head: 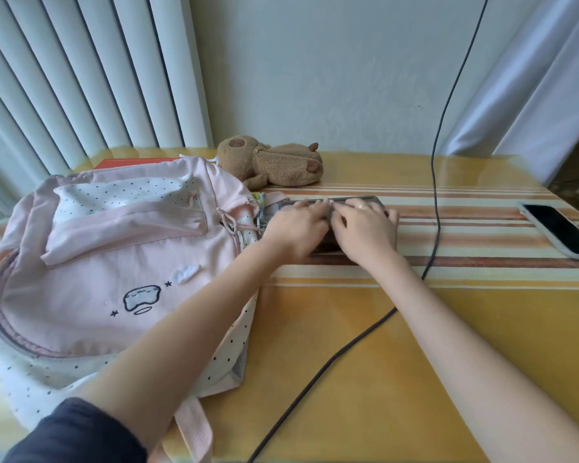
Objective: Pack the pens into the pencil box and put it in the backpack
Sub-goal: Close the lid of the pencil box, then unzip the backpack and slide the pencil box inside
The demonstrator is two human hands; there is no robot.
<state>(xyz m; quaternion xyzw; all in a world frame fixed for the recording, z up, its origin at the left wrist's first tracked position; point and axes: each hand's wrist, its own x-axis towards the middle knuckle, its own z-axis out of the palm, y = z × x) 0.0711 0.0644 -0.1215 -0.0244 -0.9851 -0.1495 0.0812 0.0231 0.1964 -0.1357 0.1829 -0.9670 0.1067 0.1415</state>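
A dark grey pencil box (pixel 365 199) lies on the striped table just right of the pink backpack (pixel 114 262). Both my hands rest on top of it and cover most of it. My left hand (pixel 298 225) presses on its left half, fingers curled over the far edge. My right hand (pixel 365 225) covers its right half the same way. No pens show; I cannot tell whether the box's lid is open or closed. The backpack lies flat on the left of the table with its front pocket facing up.
A brown plush toy (pixel 271 162) lies behind the box by the wall. A phone (pixel 562 232) rests face up at the right edge. A black cable (pixel 432 228) runs down from the wall across the yellow table (pixel 381 362) to the front edge.
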